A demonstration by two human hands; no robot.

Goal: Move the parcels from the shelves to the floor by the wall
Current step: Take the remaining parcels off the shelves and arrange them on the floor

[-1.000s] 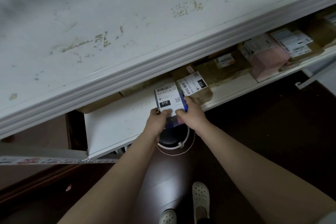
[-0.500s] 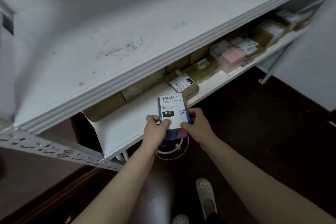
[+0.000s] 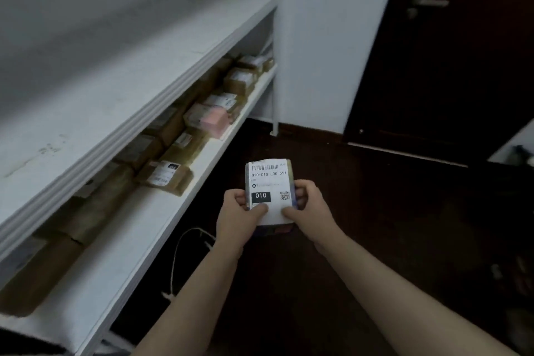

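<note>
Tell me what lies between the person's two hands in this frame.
In the head view, the white-labelled parcel marked 010 lies between the left hand and right hand; both pinch its lower sides.

The held parcel's label (image 3: 268,182) reads "010-010 L30 551" and "010".

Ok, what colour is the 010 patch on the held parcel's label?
Black patch with white digits on the white-labelled parcel; head view shows it.
</note>
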